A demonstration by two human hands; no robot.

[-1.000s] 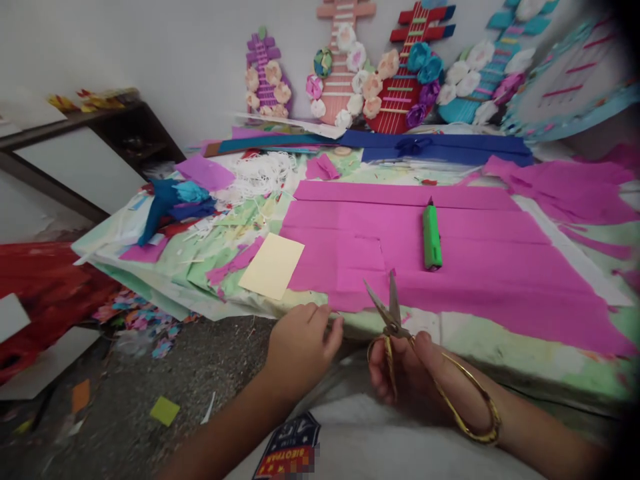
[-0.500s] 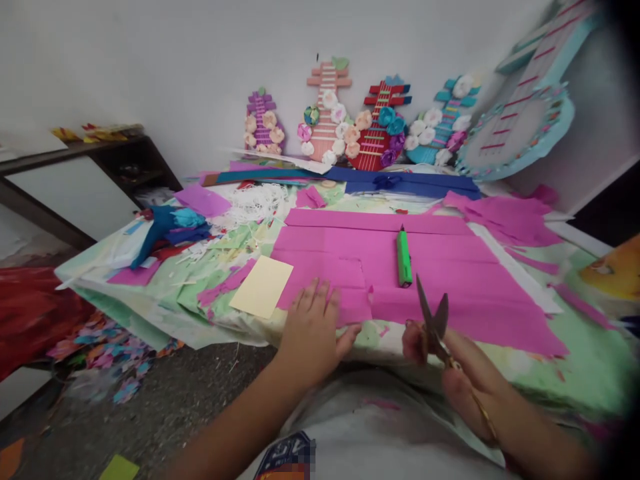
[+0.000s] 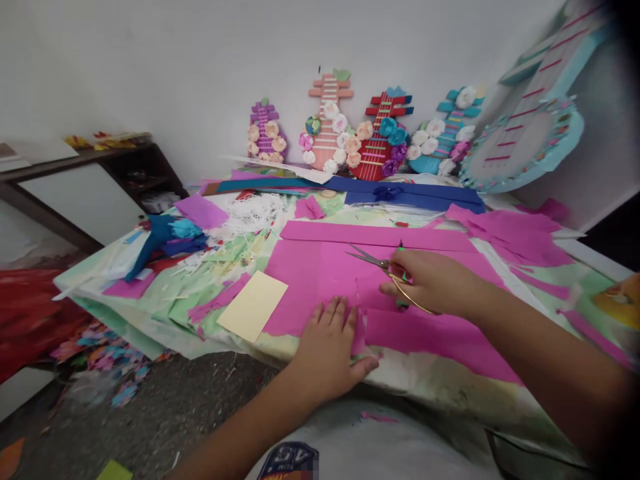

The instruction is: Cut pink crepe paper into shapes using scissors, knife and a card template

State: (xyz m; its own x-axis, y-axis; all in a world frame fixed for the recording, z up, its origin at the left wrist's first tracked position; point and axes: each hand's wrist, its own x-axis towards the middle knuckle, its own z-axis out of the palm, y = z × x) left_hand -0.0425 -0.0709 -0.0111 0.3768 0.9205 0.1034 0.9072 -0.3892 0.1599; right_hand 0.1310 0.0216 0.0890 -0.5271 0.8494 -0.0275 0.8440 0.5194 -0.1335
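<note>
My open left hand [image 3: 325, 350] rests on pink paper [image 3: 310, 273]; I'd press evenly. Beyond its fingers [image 3: 340, 310], my right hand [image 3: 433, 280] grips scissors [image 3: 384, 264].

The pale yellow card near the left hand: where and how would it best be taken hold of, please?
Probably pinch its near edge, coming from the front: the pale yellow card lies flat, with that edge close to the front of the table, while the left hand rests to its right.

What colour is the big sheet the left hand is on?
The big sheet is bright pink; it shows best in the head view.
</note>
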